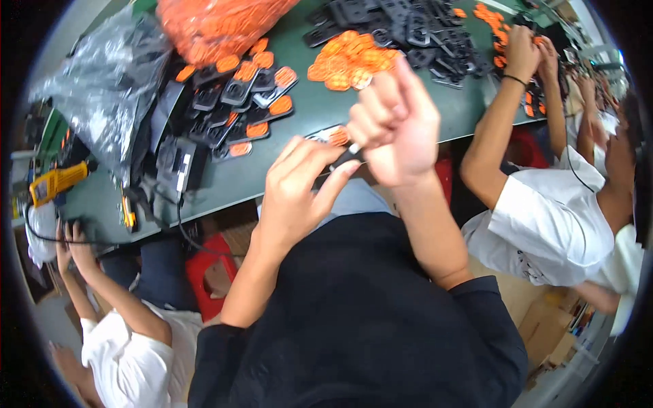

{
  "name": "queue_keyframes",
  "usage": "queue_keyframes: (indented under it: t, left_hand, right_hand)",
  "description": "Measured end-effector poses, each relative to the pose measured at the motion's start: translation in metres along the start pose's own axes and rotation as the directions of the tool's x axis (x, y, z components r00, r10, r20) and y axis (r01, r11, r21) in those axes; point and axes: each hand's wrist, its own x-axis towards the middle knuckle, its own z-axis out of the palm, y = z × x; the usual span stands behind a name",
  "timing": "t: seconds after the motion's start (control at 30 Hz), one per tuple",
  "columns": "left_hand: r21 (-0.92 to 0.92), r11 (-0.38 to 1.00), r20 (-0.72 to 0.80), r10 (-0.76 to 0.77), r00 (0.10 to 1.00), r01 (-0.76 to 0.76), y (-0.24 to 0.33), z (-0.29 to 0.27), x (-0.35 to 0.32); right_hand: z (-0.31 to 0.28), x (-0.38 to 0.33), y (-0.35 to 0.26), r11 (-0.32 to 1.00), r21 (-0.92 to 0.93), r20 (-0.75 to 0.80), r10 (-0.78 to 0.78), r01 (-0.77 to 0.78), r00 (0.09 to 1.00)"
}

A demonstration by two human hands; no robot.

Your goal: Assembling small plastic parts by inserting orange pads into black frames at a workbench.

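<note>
Left of both hands (pixel 292 187) (pixel 401 129), a black box (pixel 170 155) seemingly bears white labelling (pixel 185 165).

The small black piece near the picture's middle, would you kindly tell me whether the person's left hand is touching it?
Touching. The head view shows the left hand holding the small black piece between thumb and fingers.

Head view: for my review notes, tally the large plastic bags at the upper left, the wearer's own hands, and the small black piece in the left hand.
Clear bag: 1
Orange-filled bag: 1
Wearer's own hands, left hand and right hand: 2
Small black piece: 1
Total: 5
</note>
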Motion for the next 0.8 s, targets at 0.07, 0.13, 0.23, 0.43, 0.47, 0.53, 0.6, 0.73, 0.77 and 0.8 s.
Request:
queue_keyframes:
  t: [0.07, 0.13, 0.23, 0.43, 0.47, 0.53, 0.6, 0.73, 0.77, 0.8]
  left_hand:
    - [0.038, 0.999, -0.001, -0.008, 1.0, 0.008, -0.007, -0.002, -0.002]
    - [0.033, 0.999, -0.029, -0.026, 0.999, 0.026, -0.007, -0.001, -0.006]
    - [0.012, 0.999, -0.037, -0.034, 0.999, 0.035, 0.0, 0.003, -0.006]
    - [0.035, 0.999, -0.046, 0.016, 0.999, -0.014, -0.005, 0.002, -0.01]
    - [0.036, 0.999, -0.043, 0.01, 0.999, -0.008, -0.004, 0.002, -0.01]
    - [0.05, 0.999, -0.058, -0.005, 0.998, 0.008, -0.002, 0.003, -0.007]
    - [0.071, 0.997, -0.087, -0.004, 0.996, 0.011, -0.005, 0.008, -0.005]
    - [0.201, 0.978, -0.137, -0.036, 0.99, 0.064, -0.014, 0.018, -0.007]
    - [0.22, 0.973, -0.136, -0.035, 0.99, 0.064, -0.015, 0.019, -0.009]
    - [0.239, 0.969, -0.135, -0.034, 0.99, 0.065, -0.016, 0.021, -0.01]
  right_hand:
    - [-0.004, 0.001, -0.007, 0.998, 0.026, -0.038, -0.056, 0.057, 0.998]
    - [-0.008, 0.003, -0.014, 0.998, 0.055, -0.046, -0.022, 0.024, 0.999]
    - [-0.012, 0.003, -0.005, 0.992, 0.12, -0.005, 0.022, -0.021, 1.0]
    - [-0.01, 0.0, 0.007, 0.998, 0.061, 0.139, 0.013, -0.022, 0.99]
    - [-0.01, -0.001, 0.007, 0.998, 0.066, 0.135, 0.015, -0.024, 0.991]
    - [-0.01, -0.001, 0.008, 0.994, 0.098, 0.024, -0.048, 0.046, 0.999]
    - [-0.015, 0.002, 0.008, 0.992, 0.115, -0.012, -0.057, 0.059, 0.998]
    - [-0.021, 0.012, 0.013, 0.985, 0.141, -0.155, -0.076, 0.098, 0.985]
    - [-0.024, 0.013, 0.013, 0.988, 0.14, -0.149, -0.048, 0.069, 0.988]
    - [-0.025, 0.013, 0.013, 0.99, 0.138, -0.143, -0.02, 0.04, 0.99]
